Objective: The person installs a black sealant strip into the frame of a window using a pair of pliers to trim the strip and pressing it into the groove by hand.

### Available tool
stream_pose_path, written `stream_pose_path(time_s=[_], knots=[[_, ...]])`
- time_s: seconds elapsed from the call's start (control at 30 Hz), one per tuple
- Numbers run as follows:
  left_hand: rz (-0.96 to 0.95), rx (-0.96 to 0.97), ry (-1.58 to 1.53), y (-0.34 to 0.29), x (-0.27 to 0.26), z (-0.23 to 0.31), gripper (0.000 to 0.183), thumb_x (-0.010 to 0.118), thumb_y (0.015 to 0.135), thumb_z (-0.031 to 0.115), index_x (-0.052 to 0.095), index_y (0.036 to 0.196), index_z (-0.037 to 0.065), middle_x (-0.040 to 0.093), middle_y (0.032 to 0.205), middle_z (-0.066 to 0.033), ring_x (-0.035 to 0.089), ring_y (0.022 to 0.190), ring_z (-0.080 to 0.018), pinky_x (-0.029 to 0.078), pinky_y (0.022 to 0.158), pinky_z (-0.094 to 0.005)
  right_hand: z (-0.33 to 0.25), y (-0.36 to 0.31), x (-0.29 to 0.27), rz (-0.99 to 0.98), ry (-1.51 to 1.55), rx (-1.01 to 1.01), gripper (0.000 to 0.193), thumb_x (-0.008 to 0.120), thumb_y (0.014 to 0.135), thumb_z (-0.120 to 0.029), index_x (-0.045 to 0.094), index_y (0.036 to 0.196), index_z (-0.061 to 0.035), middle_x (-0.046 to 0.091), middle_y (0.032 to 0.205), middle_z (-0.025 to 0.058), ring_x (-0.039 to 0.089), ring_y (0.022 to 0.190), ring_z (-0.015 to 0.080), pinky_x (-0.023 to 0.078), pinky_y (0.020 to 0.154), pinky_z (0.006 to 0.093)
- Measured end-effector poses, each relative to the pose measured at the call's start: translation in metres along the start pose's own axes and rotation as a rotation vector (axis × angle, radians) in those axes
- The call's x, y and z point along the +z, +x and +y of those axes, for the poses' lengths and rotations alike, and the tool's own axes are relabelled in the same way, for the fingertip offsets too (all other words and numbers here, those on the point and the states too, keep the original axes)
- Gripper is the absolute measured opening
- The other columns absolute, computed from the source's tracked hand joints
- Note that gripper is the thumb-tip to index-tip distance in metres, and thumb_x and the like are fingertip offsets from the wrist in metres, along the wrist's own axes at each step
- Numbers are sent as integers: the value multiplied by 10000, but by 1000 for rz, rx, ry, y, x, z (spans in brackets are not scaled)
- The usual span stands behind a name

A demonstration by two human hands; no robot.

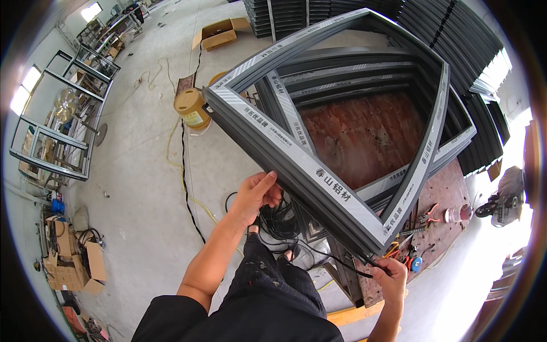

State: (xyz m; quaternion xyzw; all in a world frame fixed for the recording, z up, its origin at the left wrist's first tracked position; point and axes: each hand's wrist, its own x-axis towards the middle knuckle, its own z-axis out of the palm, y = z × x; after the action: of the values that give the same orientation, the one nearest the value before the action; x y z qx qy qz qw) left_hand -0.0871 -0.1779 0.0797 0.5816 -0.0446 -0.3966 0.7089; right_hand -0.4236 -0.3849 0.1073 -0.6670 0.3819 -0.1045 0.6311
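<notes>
Fingers of the left hand (254, 198) are curling by a gray window frame (307, 171) (can't tell their grip); the right hand (391, 276) is pinching a black strip (359, 273) near the frame's corner.

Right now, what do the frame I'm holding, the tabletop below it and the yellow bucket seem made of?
Frame: probably dark, matte metal; its edges are crisp and ridged beside pale film. Tabletop: possibly painted wood or rusty metal; it's reddish-brown and scuffed. Yellow bucket: likely smooth plastic, with even colour and a rounded shape.
</notes>
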Motion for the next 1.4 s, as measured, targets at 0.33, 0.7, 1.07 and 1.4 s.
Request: stream_pose_path(time_s=[0.33,0.7,1.07,1.4], knots=[[-89,-84,72,-20,34,-23,451,567,983,397,636,807,-11,590,595,-49,543,492,-121,411,460,-243,11,5,1,-29,-46,-5,169,752,720,-26,706,858,60,631,723,45,553,645,97,417,587,244],[66,-101,201,-6,14,-37,475,678,891,467,585,658,65,502,486,-9,444,387,-89,312,377,-256,11,7,3,-57,-51,-58,206,795,737,-89,691,840,57,560,668,0,488,594,71,363,530,229],[787,866,951,47,-60,48,248,719,874,252,593,849,40,581,764,-56,555,701,-186,432,609,-305,14,2,12,73,201,9,128,713,795,-11,628,881,30,567,686,-20,495,618,39,374,555,187],[-2,1330,1247,-50,64,-67,358,717,796,109,678,1150,62,616,1228,-73,567,1205,-263,440,1053,-433,7,-4,10,11,142,-57,88,699,822,7,648,885,41,587,658,0,519,574,54,399,526,200]])
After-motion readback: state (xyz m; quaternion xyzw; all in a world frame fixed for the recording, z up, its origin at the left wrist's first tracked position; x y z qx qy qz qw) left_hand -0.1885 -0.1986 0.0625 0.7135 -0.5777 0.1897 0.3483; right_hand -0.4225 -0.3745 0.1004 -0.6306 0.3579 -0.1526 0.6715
